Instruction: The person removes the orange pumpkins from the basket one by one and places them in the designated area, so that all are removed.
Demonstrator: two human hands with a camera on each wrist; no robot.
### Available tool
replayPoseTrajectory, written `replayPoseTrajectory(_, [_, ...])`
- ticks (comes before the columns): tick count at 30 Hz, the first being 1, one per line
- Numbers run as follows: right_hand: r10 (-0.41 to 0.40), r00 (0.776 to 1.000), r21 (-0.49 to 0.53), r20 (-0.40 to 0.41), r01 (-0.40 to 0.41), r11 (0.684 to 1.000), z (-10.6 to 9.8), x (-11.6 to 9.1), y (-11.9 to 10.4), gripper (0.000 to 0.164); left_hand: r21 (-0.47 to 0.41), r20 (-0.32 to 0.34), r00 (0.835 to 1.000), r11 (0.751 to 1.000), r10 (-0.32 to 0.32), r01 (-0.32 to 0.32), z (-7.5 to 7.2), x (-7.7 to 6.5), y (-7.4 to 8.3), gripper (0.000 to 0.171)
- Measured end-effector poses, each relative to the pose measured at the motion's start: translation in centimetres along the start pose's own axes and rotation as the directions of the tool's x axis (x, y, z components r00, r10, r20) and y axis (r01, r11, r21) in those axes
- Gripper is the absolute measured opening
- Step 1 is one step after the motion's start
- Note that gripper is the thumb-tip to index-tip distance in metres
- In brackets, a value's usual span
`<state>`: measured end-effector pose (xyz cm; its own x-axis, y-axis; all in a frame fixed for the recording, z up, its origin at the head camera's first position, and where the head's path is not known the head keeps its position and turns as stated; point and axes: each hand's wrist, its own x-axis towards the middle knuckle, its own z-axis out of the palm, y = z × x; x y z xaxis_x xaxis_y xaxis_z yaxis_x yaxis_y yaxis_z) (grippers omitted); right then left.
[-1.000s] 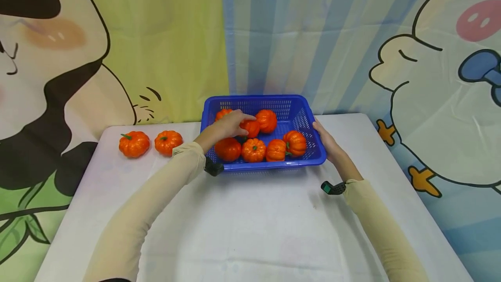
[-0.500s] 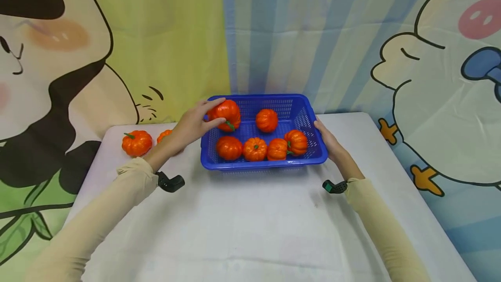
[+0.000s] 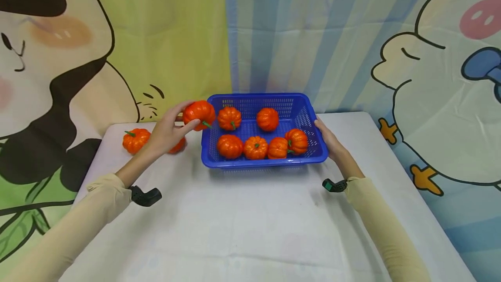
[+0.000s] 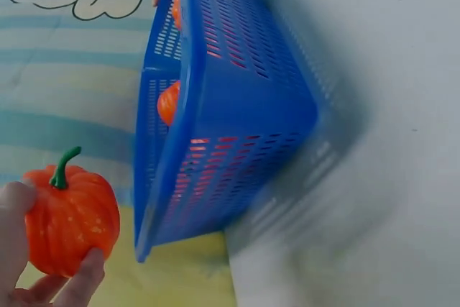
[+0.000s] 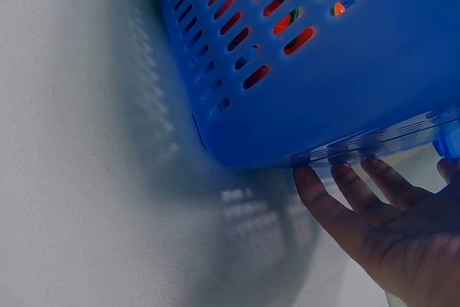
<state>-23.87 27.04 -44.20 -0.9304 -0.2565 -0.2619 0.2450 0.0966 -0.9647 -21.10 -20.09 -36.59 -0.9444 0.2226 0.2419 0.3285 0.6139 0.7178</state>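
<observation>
My left hand (image 3: 168, 129) holds a small orange pumpkin (image 3: 199, 114) with a green stem, at the left end of a blue plastic basket (image 3: 264, 164). In the left wrist view the pumpkin (image 4: 72, 224) sits between thumb and fingers, beside the basket's rim (image 4: 188, 106). My right hand (image 3: 330, 140) rests against the basket's right end. The right wrist view shows its fingers (image 5: 345, 213) extended, fingertips at the outer wall (image 5: 345, 98). Inside the basket lie several more orange pumpkins (image 3: 256, 148), four-square apart at the back, closer together along the front.
On the white-covered table (image 3: 242, 216), left of the basket, stand an orange pumpkin (image 3: 135, 140) and another one (image 3: 178, 145) partly hidden by my left hand. A cartoon-printed curtain (image 3: 274, 34) hangs behind the table.
My left hand has taken a pumpkin from the basket's back row and carried it left past the rim, uncovering another at the back left. The right hand stays at the basket's end.
</observation>
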Motion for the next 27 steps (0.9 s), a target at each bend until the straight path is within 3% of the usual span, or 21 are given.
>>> replayPoseTrajectory(7, [-0.015,1.000,-0.015,-0.001,0.015,1.000,0.2,-0.1,-0.2,0.059,0.010,0.009,0.994,0.994,-0.105,0.105,-1.1,-1.6,-2.0,0.056])
replayPoseTrajectory(12, [-0.015,1.000,-0.012,0.001,0.015,1.000,0.1,-0.1,-0.2,0.058,-0.004,0.024,0.993,0.993,-0.117,0.117,-1.3,-2.4,-3.2,0.054])
replayPoseTrajectory(22, [-0.004,1.000,0.004,-0.006,0.004,1.000,-0.6,0.5,0.7,0.058,0.006,-0.036,0.988,0.988,-0.151,0.151,0.0,-3.5,-3.9,0.049])
replayPoseTrajectory(27, [-0.005,1.000,0.002,0.000,0.005,1.000,-0.4,0.4,0.5,0.057,-0.061,-0.030,0.982,0.980,-0.189,0.187,0.3,-3.6,-4.3,0.052])
